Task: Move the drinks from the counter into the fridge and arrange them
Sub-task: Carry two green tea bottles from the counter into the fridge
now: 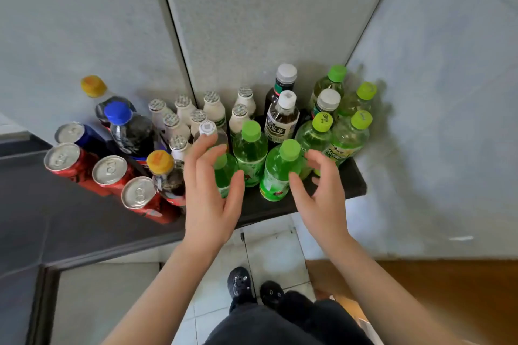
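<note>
The left hand [208,193] and right hand [322,196] hovered, fingers spread, holding nothing, over bottles [251,148] crowding a dark counter [353,182] between grey walls [252,22], above tiled floor [270,251].

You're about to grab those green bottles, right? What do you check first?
1. Left hand free: ok, open, holding nothing.
2. Right hand free: ok, open too.
3. Green bottle by left hand upright, capped: ok.
4. Green bottle by right hand upright, capped: ok.
5. Room around them: not ok, other bottles crowd close behind.
6. Fridge open with shelf space: cannot tell, out of view.
</note>
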Demonstrator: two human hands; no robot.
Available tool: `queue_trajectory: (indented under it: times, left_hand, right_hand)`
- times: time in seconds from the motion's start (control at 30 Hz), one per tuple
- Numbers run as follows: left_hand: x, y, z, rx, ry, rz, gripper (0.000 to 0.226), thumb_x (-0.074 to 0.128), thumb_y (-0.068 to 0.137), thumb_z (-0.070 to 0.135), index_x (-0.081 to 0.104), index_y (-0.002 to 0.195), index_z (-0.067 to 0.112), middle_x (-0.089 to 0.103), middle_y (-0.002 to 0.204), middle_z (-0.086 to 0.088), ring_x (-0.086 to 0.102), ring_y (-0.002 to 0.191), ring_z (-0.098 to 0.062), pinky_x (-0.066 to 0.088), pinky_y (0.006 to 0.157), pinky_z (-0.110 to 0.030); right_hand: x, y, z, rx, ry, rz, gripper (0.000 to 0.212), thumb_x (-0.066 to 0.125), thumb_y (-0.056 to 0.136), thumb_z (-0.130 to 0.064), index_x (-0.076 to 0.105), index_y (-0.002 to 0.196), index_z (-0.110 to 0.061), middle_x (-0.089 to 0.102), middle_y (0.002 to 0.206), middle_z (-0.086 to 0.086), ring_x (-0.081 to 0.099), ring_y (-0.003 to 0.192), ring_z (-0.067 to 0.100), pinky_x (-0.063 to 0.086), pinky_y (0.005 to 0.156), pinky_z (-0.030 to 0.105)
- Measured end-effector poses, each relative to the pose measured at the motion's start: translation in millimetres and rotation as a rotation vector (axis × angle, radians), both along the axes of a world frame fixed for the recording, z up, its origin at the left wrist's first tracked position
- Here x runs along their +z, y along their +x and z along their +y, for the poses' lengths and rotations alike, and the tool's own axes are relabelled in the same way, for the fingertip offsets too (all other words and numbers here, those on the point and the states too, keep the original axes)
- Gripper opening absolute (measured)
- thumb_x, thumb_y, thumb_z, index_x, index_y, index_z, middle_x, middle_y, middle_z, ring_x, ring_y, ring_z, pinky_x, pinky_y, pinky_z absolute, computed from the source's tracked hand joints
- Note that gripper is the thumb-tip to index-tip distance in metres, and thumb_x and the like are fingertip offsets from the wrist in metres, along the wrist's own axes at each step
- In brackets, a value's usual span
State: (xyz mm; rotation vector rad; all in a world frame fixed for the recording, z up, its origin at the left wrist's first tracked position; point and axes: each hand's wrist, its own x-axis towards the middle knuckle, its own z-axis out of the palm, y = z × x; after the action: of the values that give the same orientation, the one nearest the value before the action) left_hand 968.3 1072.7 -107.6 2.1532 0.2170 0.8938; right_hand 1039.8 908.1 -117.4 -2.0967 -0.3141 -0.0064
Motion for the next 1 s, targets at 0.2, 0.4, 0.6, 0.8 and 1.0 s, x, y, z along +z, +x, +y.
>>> queue_trajectory:
  times: [0.2,0.4,0.6,0.8,1.0]
  left_hand:
    - [-11,12,-3,0.081,-0.171,0.252,0.058,0.061,0.089,0.008,0.032,0.139,0.004,0.043,0.138,-0.007,0.042,0.129,-0.019,0.037,0.107,-0.034]
    - [-17,14,-11,0.169,-0.065,0.248,0.044,0.058,0.092,0.009,0.047,0.135,0.008,0.055,0.132,-0.006,0.047,0.125,-0.016,0.037,0.104,-0.027]
    - [-18,5,-20,0.067,0.115,0.200,0.038,0.060,0.090,0.004,0.054,0.128,0.002,0.055,0.127,-0.014,0.050,0.122,-0.024,0.039,0.105,-0.031]
    - [-12,-29,-34,0.214,-0.042,0.098,0.038,0.057,0.092,0.011,0.051,0.130,0.015,0.056,0.120,0.000,0.047,0.114,0.004,0.042,0.084,-0.006]
    - [-13,-96,-65,0.429,-0.148,0.072,0.042,0.053,0.093,0.021,0.047,0.134,0.025,0.060,0.116,0.005,0.054,0.111,-0.002,0.040,0.092,-0.012]
  right_hand:
    - [-1,15,19,0.086,-0.081,-0.169,0.036,0.064,0.088,-0.017,0.055,0.120,-0.003,0.058,0.115,0.005,0.053,0.111,0.019,0.042,0.097,0.030]
    - [-11,20,21,0.077,-0.206,-0.258,0.044,0.054,0.090,-0.039,0.060,0.116,-0.004,0.055,0.110,0.011,0.054,0.103,0.025,0.038,0.083,0.020]
    - [-17,19,7,0.154,-0.148,-0.271,0.047,0.049,0.087,-0.046,0.062,0.112,-0.009,0.056,0.110,0.008,0.053,0.104,0.025,0.040,0.089,0.027]
    - [-14,22,-2,0.308,0.064,-0.121,0.036,0.054,0.090,-0.037,0.056,0.114,-0.010,0.055,0.110,-0.006,0.048,0.104,0.000,0.034,0.091,0.005]
    - [-14,2,2,0.429,0.209,-0.123,0.020,0.049,0.091,-0.039,0.050,0.101,-0.022,0.055,0.092,-0.002,0.053,0.086,0.012,0.041,0.079,0.017]
